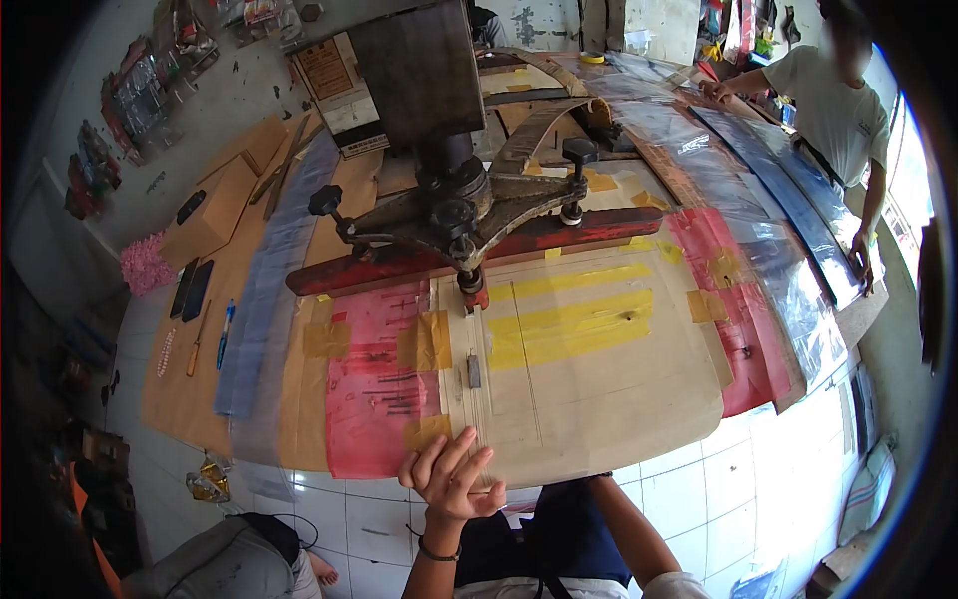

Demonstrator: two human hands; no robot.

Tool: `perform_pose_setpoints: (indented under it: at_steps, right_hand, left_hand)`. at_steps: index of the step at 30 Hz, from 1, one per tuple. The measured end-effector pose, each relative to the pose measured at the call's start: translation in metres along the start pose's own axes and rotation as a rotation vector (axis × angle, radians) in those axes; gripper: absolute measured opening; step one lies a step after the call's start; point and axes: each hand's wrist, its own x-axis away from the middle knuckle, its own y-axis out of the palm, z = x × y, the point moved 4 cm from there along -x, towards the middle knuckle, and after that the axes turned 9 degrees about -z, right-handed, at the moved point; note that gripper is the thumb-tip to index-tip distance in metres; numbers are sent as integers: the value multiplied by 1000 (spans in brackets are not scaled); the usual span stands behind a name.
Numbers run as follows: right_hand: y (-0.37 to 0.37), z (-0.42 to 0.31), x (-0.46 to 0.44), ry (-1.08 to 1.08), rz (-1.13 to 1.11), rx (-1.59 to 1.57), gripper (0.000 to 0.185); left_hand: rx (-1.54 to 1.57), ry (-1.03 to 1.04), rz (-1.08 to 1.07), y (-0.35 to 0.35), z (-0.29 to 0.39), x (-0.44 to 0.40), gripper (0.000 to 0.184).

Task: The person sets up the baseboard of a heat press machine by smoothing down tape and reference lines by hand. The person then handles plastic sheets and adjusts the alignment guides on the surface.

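Observation:
My left hand (pixel 449 474), with a dark band on its wrist, rests at the front edge of the table with fingers spread. Its fingertips touch a pale strip (pixel 465 409) running away from me along the beige sheet (pixel 599 409). A small grey block (pixel 474 370) lies on that strip, beyond my fingers. My right forearm (pixel 631 529) reaches to the table's front edge, where the hand is hidden beneath it. Yellow tape (pixel 569 329) crosses the beige sheet, and red sheets with brown tape flank it. Above stands a cast-metal machine (pixel 459 215) with black knobs and a long red bar (pixel 559 235).
On the left lie a blue pen (pixel 226 327), a wooden-handled tool (pixel 195 349), two dark flat objects and a cardboard box (pixel 215 210). Clear plastic sheets and a long blue panel (pixel 778 195) are at the right, beside another person (pixel 833 110). Someone sits at lower left.

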Motion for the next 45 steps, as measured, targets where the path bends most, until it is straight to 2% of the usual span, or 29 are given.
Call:
perform_pose_setpoints:
  at_steps: [9, 14, 18, 21, 24, 28, 35, 45]
  right_hand:
    - [38, -15, 14, -113, 228, -45, 49]
    - [51, -29, 19, -145, 279, -60, 47]
    - [55, -38, 17, -38, 150, 5, 49]
    - [77, -23, 12, -54, 156, 38, 53]
    - [73, -30, 9, 58, 0, 201, 59]
    - [62, -32, 14, 211, -123, -11, 62]
    - [44, -52, 15, 271, -230, 133, 60]
    - [26, -51, -13, 120, -65, 105, 51]
  left_hand:
    - [0, 13, -60, -5, 2, -5, 37]
    - [9, 13, -69, -8, 3, -7, 37]
    - [24, -1, -117, -11, 5, -8, 37]
    - [48, -6, -144, -14, 5, -9, 38]
    - [62, 2, -157, -16, 5, -9, 39]
    - [78, 7, -171, -19, 5, -11, 39]
    - [116, 4, -196, -25, 6, -13, 41]
    - [117, 11, -190, -24, 4, -10, 41]
